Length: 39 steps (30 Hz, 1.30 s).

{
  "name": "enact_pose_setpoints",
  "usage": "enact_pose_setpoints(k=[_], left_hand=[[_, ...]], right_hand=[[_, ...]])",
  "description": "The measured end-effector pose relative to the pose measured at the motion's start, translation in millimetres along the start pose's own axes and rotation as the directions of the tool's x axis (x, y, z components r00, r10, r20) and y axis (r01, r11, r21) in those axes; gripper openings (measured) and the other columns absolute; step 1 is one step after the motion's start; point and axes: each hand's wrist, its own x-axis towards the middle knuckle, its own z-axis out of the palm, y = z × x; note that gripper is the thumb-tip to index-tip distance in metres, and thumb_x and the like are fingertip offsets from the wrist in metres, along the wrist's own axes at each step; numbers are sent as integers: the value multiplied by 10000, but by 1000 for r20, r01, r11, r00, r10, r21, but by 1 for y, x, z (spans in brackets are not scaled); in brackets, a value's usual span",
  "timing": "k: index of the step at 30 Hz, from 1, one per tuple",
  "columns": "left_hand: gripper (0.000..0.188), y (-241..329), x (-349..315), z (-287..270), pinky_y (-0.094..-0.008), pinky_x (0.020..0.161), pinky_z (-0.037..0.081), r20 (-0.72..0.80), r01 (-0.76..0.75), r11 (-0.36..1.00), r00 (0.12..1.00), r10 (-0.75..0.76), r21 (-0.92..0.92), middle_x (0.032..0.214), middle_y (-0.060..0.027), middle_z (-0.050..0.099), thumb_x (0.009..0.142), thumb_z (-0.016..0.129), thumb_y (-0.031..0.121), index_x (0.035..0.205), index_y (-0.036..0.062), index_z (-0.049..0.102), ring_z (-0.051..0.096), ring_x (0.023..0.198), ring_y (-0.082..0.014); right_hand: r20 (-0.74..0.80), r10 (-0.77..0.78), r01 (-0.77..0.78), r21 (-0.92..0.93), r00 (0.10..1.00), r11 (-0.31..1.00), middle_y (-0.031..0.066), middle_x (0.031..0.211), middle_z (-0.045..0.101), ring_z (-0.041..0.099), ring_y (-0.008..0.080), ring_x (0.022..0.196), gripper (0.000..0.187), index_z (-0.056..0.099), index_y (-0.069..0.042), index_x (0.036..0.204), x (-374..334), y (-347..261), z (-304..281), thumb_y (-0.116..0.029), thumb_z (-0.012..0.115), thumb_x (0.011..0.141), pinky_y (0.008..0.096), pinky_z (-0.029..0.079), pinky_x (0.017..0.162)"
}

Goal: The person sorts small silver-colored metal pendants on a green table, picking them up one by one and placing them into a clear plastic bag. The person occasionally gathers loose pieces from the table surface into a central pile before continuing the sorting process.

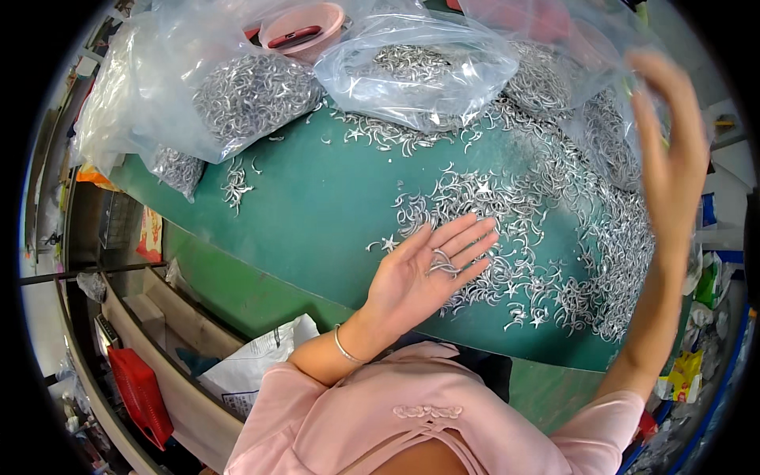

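Note:
My left hand (419, 273) is palm up over the near part of the table, its fingers stretched out. Resting on that palm are a few small curved silver metal pieces (443, 264). Beneath and beyond it spreads a loose heap of similar crescent-shaped metal pieces (613, 269), with some star-shaped ones among them. My right hand (671, 131) is raised at the far right, near a clear bag of metal pieces (606, 131). Motion blurs its fingertips, but the thumb and fingers show apart, and I see nothing between them.
On the green table (317, 206), a plastic bag of metal pieces (253, 99) stands at the back left, and an open bag (416, 79) at the back middle. A pink basin (324, 24) holds a red phone-like object (294, 36). A red basket (141, 396) is at lower left.

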Motion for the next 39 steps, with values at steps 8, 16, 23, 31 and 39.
enact_pose_setpoints(k=[8,16,23,31,39], left_hand=[[486,5,3,-57,-400,1054,361,278,154,988,950,-139,-32,1416,-198,378,996,368,259,1399,-7,317,436,1250,-268],[596,-3,3,-16,-428,1067,342,-84,64,980,995,-49,189,1487,-212,247,836,426,-38,1416,5,294,310,1351,-348],[741,-3,3,-26,-472,1118,248,-48,13,932,999,5,362,1473,-239,275,655,434,-153,1370,39,409,250,1378,-381],[748,8,4,-31,-548,1144,95,70,53,977,995,-69,206,1514,-258,129,668,457,-52,1404,34,356,103,1414,-402],[273,14,2,-24,-171,406,246,-274,115,881,962,18,460,720,6,371,991,420,178,1163,-10,519,279,536,-52]], right_hand=[[649,290,-488,144,703,861,133,1335,458,390,351,1279,474,563,-69,1195,-177,-81,24,-124,711,748,445,343,1028],[667,179,-415,212,723,885,101,1294,503,408,325,1270,430,596,-97,1161,-208,-85,30,-141,709,749,497,321,1028],[572,327,-489,151,752,859,114,1312,493,391,349,1281,488,560,-72,1217,-175,-81,45,-165,706,760,474,308,1046],[688,219,-487,220,692,845,109,1329,488,375,339,1305,408,598,-65,1166,-192,-79,44,-154,685,777,491,301,1066],[748,201,-427,121,632,896,93,1404,411,312,335,1341,516,556,-86,1233,-180,-87,47,-181,712,751,514,243,1096]])
